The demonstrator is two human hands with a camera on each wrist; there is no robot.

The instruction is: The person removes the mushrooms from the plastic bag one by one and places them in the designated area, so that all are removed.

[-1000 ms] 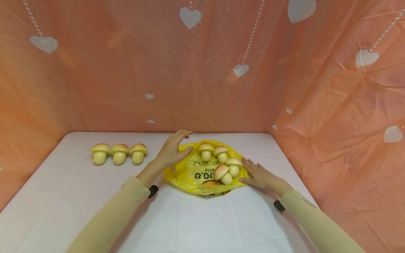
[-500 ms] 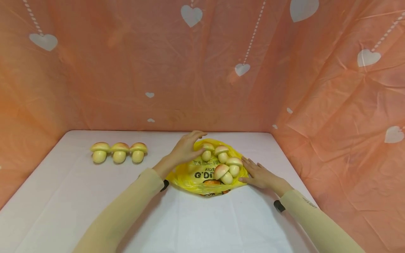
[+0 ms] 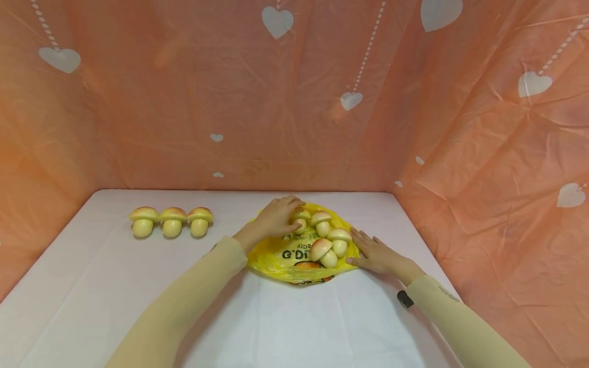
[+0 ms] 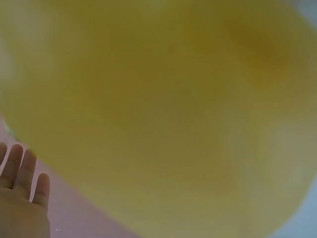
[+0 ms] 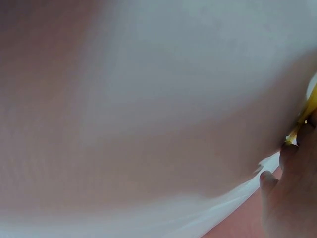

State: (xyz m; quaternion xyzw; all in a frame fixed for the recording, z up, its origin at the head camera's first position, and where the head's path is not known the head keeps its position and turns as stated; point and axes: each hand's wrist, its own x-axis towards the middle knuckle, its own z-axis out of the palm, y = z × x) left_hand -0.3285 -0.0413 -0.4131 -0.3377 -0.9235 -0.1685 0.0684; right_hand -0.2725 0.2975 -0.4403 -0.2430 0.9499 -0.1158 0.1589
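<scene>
A yellow plastic bag (image 3: pixel 271 258) with dark print lies spread on the table, and several glossy mushrooms with pale stems and reddish caps rest on it. My left hand (image 3: pixel 274 220) reaches over the bag's left part, fingers and thumb apart at the left side of the nearest mushroom (image 3: pixel 301 217). In the left wrist view the fingers of that left hand (image 4: pixel 22 193) look straight, and blurred yellow bag fills most of the picture. Flat at the bag's right edge rests my right hand (image 3: pixel 377 255), close to another mushroom (image 3: pixel 340 241).
Three more mushrooms (image 3: pixel 172 222) stand in a row on the left of the white-covered table (image 3: pixel 294 327). An orange curtain (image 3: pixel 294 102) with white hearts encloses the back and sides. A black wrist strap piece (image 3: pixel 405 299) shows at the right wrist.
My left hand has moved right across the bag to the nearest mushroom, covering more of the bag's left part. The right hand has stayed at the bag's right edge.
</scene>
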